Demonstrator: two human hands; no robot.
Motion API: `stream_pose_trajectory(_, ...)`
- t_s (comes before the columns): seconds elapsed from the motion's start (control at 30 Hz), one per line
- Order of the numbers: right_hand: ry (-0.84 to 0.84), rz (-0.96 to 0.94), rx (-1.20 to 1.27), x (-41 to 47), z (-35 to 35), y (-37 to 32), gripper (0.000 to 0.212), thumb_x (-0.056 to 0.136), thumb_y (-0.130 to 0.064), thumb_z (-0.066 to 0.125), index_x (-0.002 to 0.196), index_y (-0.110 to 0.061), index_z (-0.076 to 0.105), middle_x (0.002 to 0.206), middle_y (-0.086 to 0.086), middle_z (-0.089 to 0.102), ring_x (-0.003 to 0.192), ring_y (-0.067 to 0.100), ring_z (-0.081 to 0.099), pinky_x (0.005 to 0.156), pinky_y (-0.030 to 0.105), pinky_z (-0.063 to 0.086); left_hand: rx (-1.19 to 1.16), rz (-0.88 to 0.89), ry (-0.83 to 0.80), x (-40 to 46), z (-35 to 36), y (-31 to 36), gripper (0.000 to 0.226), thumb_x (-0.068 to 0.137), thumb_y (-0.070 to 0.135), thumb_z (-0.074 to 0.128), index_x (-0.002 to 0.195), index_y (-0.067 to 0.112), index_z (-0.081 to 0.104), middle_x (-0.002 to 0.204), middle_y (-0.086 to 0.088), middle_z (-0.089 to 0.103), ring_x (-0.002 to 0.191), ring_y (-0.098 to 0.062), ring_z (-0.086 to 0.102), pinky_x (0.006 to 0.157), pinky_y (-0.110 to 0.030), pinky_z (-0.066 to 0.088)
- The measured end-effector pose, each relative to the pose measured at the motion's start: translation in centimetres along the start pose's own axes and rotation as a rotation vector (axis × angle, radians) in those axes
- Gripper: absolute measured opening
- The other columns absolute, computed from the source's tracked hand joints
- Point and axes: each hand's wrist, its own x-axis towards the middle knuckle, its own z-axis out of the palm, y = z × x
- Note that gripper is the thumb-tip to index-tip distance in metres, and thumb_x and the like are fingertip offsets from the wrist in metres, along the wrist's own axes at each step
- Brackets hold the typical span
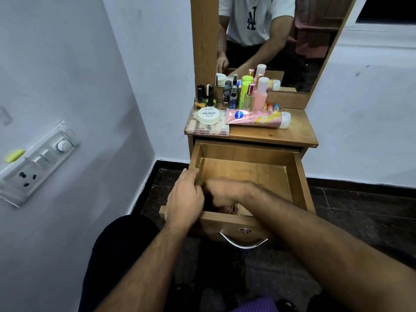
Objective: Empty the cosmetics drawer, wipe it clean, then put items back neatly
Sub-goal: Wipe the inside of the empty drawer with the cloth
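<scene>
You are bracing the open drawer point(245, 172) with your left hand point(184, 199) gripping its left wall, while your right hand point(221, 194), fist curled in its front corner, is gripping something I cannot make out.

At your nine o'clock a switchboard point(38, 162) hangs on the wall; at twelve o'clock stands a wood-framed mirror point(270, 41).

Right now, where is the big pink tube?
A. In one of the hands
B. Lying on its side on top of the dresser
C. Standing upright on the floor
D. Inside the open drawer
B: the pink tube lies on its side on the dresser top, in front of the standing bottles, while the drawer below it shows only bare wood.
</scene>
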Motion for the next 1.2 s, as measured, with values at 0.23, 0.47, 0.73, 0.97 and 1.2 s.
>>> stream_pose_trajectory(0.23, 0.026, 0.061, 0.014, -0.5, -0.7, 0.8, 0.039, 0.091, -0.003, 0.062, 0.127, -0.016, 0.065, 0.114, -0.003, 0.067, 0.096, 0.016, 0.062, 0.071, 0.023, 0.05, 0.038, -0.045, 0.035, -0.2, -0.1, 0.1, 0.056, 0.091, 0.004, 0.039, 0.14, 0.026, 0.051, 0.156, -0.002, 0.038, 0.14, -0.022, 0.042, 0.111, -0.039, 0.036)
stream_pose_trajectory(0.47, 0.317, 0.367, 0.155, 2.9, -2.6, 5.2, 0.045, 0.089, -0.011, 0.065, 0.129, -0.031, 0.065, 0.137, 0.0, 0.061, 0.12, 0.021, 0.06, 0.104, 0.027, 0.046, 0.098, -0.022, 0.078, -0.6, 0.1, 0.5, 0.046, 0.088, -0.003, 0.033, 0.12, 0.016, 0.06, 0.138, -0.008, 0.057, 0.142, -0.021, 0.037, 0.107, -0.042, 0.037)
stream_pose_trajectory(0.73, 0.192, 0.223, 0.04, 2.5, 0.4, 2.4, 0.043, 0.083, -0.01, 0.061, 0.122, -0.028, 0.069, 0.119, -0.004, 0.069, 0.102, 0.02, 0.065, 0.086, 0.026, 0.052, 0.113, -0.008, 0.074, -1.2, -0.3, 1.1, 0.046, 0.09, 0.0, 0.037, 0.125, 0.016, 0.062, 0.141, -0.007, 0.055, 0.138, -0.026, 0.043, 0.112, -0.042, 0.032)
stream_pose_trajectory(0.97, -0.094, 0.029, 0.04, -2.4, 0.7, 1.1, 0.037, 0.089, 0.002, 0.049, 0.113, -0.017, 0.071, 0.099, -0.005, 0.068, 0.082, 0.014, 0.061, 0.059, 0.018, 0.044, 0.134, 0.011, 0.079, -1.2, -0.1, 0.9, 0.05, 0.093, 0.0, 0.036, 0.139, 0.012, 0.053, 0.147, -0.007, 0.05, 0.143, -0.02, 0.036, 0.114, -0.039, 0.03)
stream_pose_trajectory(1.2, 0.144, 0.101, 0.029, -0.5, -0.4, 2.5, 0.04, 0.091, -0.011, 0.058, 0.125, -0.032, 0.066, 0.126, -0.004, 0.064, 0.11, 0.017, 0.06, 0.088, 0.028, 0.05, 0.155, 0.036, 0.099, -1.1, 0.0, 0.7, 0.04, 0.093, 0.002, 0.039, 0.124, 0.011, 0.062, 0.133, -0.009, 0.06, 0.131, -0.026, 0.05, 0.107, -0.041, 0.038)
